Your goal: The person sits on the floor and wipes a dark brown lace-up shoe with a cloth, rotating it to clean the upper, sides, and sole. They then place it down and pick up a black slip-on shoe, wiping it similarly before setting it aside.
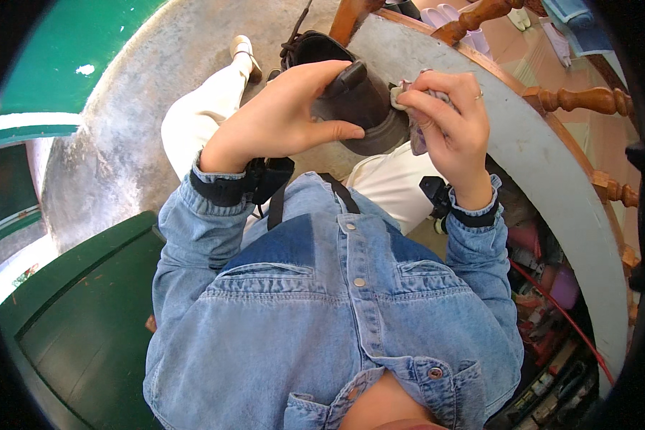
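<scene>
A dark leather lace-up boot [373, 102] is held in front of me, above my lap. My left hand [285, 110] grips it from the left, its thumb lying along the boot's side. The other fingertips are hidden behind the leather. The open top of the boot and its dark laces [289, 47] face away from me. A crumpled, pale patterned cloth [419, 137] is pinched in my right hand [454, 110]. The cloth's upper fold lies against the boot's right side, near the sole; I cannot tell how firmly it presses.
A grey curved ledge [537, 156] with turned wooden balusters [580, 100] runs along the right. Beyond it are lilac slippers [435, 17]. Various items [548, 322] lie beneath the ledge. A green wooden panel [86, 322] stands at left, above the concrete floor [123, 129].
</scene>
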A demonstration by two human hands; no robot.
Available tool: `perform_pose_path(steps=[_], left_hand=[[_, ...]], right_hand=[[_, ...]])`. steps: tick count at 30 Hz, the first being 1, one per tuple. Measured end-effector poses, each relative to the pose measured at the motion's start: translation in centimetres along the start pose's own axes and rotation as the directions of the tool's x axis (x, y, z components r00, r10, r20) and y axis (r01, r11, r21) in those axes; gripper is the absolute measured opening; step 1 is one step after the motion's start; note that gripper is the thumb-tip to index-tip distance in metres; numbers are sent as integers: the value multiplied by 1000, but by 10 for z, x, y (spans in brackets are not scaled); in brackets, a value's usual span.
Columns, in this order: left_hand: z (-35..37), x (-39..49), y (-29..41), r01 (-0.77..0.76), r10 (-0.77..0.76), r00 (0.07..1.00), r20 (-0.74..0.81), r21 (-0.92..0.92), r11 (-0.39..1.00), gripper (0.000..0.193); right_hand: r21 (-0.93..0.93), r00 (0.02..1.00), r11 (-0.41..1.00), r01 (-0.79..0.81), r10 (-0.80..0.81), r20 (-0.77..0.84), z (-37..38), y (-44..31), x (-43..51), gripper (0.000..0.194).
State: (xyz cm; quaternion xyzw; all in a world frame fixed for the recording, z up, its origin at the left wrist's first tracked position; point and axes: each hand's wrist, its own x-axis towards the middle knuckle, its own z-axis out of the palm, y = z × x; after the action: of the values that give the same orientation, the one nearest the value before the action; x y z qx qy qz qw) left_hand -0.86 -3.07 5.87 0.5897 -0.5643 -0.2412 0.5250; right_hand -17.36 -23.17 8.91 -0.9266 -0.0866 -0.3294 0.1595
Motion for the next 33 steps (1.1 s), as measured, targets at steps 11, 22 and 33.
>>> perform_pose_path(steps=[11,22,33], left_hand=[[6,-1,4,30,-29,999,-25,29,999,61],[6,4,13,28,-38,998,-54,-163,986,34],[12,5,6,43,-63,993,-95,-199,979,32]], right_hand=[[-74,992,992,100,-94,80,-9,-13,0,29],[199,993,974,-111,102,56,-27,-7,2,21],[66,980,982,176,-181,84,-8,-29,2,30]])
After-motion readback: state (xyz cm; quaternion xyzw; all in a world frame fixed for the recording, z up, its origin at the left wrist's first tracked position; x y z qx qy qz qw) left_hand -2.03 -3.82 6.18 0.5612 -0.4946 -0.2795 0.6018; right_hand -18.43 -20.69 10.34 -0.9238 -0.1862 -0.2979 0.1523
